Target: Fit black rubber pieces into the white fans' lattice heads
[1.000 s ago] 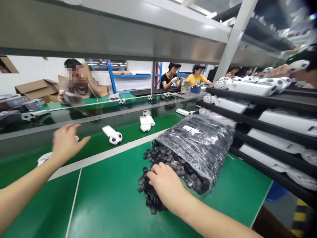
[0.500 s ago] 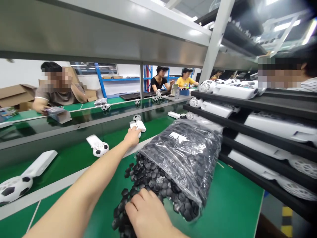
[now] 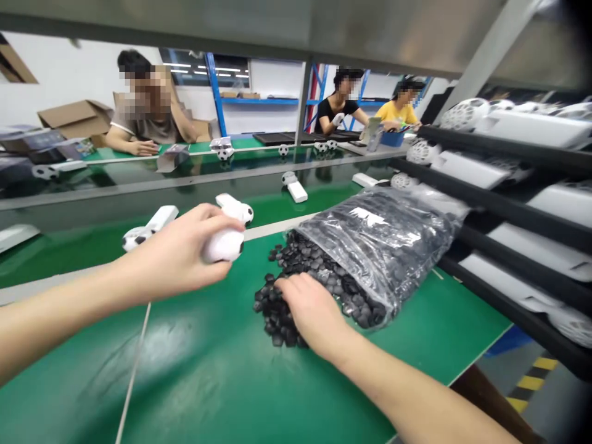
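Left hand [image 3: 180, 253], eleven o'clock: closed round a white ball-shaped piece [image 3: 222, 245]. Right hand [image 3: 317, 314], twelve: curled over loose black pieces [image 3: 272, 308]; grip hidden. Plastic bag [image 3: 393, 237], one o'clock, tabletop [image 3: 222, 376]: mouth facing right hand, seemingly for easy reach.

free: near green tabletop [image 3: 194, 382] | blocked right: bag [image 3: 393, 231], stacked black trays [image 3: 509, 152]

"Who is appearing on the left?"

"A person in a brown shirt [image 3: 155, 126] is resting one forearm [image 3: 132, 147] on a table [image 3: 203, 148], near a cardboard box [image 3: 71, 120]."

"And farther right?"

"Blue shelving [image 3: 259, 101] is standing behind a person in black [image 3: 326, 112]; striped tape [image 3: 530, 383] is marking the floor [image 3: 502, 372]."
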{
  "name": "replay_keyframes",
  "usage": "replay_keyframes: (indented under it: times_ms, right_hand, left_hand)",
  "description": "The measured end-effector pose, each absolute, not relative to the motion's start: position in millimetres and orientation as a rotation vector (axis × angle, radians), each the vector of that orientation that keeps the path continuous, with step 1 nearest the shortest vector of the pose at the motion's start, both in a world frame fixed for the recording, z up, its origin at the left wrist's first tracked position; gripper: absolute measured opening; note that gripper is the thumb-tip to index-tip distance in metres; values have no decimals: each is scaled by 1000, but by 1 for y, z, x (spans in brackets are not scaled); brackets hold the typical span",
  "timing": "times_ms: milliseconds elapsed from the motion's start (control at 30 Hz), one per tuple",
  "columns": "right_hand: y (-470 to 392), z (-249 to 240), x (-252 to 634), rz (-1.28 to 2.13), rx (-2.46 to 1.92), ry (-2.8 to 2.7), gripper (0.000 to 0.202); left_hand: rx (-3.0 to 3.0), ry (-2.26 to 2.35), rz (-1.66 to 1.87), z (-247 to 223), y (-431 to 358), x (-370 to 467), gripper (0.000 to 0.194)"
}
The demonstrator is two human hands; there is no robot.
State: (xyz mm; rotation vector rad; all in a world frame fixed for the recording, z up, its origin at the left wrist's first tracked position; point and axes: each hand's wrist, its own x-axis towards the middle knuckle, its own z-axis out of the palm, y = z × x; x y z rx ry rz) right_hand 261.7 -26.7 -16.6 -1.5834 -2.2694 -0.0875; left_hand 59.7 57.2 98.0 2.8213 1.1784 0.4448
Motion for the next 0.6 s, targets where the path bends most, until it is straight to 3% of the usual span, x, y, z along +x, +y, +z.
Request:
replay_keyframes:
  times_ms: [267,433,600]
  right_hand:
    - [-30,-7,258,167,-1304,-2122,11]
    - [-29,8,244,323,-1281,-2076,9]
    - [-14,15,225,551,-1261,-1992,7]
  left_hand:
    - [2615,1528,119,36,-24,-31,45]
    - [2796,1153,14,28,-12,-50,68]
    - [2903,955,31,25,16,-39,52]
